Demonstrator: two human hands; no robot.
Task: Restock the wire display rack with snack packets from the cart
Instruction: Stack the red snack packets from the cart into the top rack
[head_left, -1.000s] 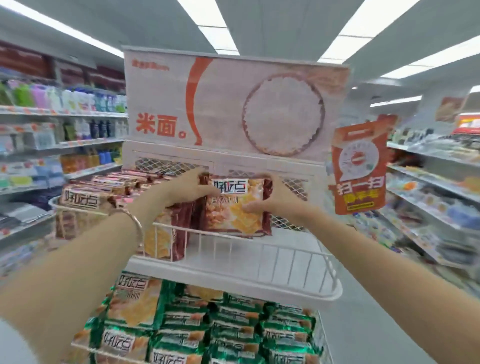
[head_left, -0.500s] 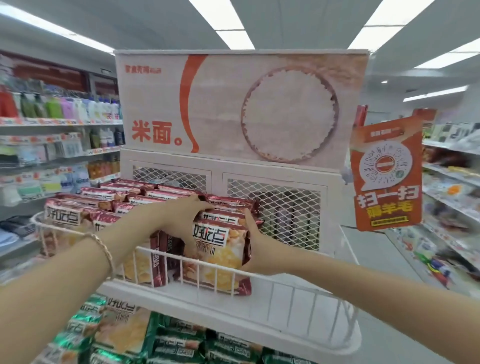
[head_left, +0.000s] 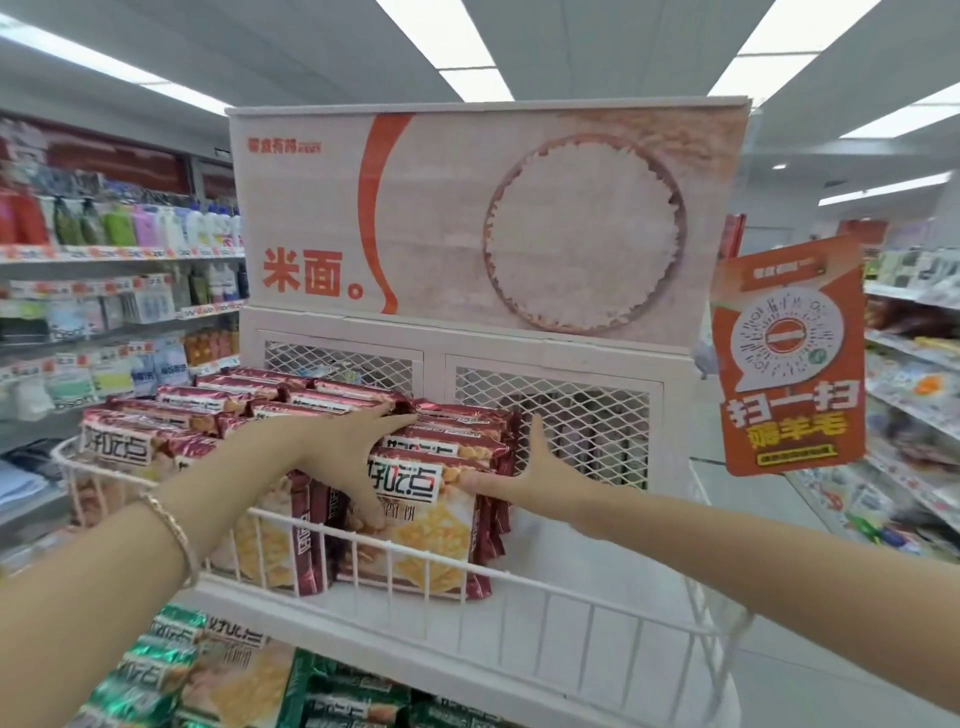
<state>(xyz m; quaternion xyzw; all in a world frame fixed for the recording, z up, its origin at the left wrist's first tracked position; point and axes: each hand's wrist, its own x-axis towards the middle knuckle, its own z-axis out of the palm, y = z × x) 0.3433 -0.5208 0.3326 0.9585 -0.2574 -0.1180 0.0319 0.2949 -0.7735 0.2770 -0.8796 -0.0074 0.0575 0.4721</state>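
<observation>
A red-and-yellow snack packet (head_left: 431, 535) stands upright at the front of a row in the white wire rack's top basket (head_left: 571, 590). My left hand (head_left: 337, 447) reaches over the row, fingers on the packet tops and thumb on the front packet's face. My right hand (head_left: 535, 478) clasps the right edge of the same packets, fingers upright behind them and thumb on the front. More red packets (head_left: 218, 405) fill the left half of the basket. The cart is out of view.
The basket's right part (head_left: 613, 551) holds no packets, backed by a mesh panel (head_left: 571, 415). Green packets (head_left: 353, 696) fill the tier below. A large rice sign (head_left: 519, 223) tops the rack. An orange tag (head_left: 784, 358) hangs at right. Store shelves (head_left: 104, 254) flank the aisle.
The packets I held up in both hands came down into the basket and now stand against the row. My head moved closer and the view shifted left.
</observation>
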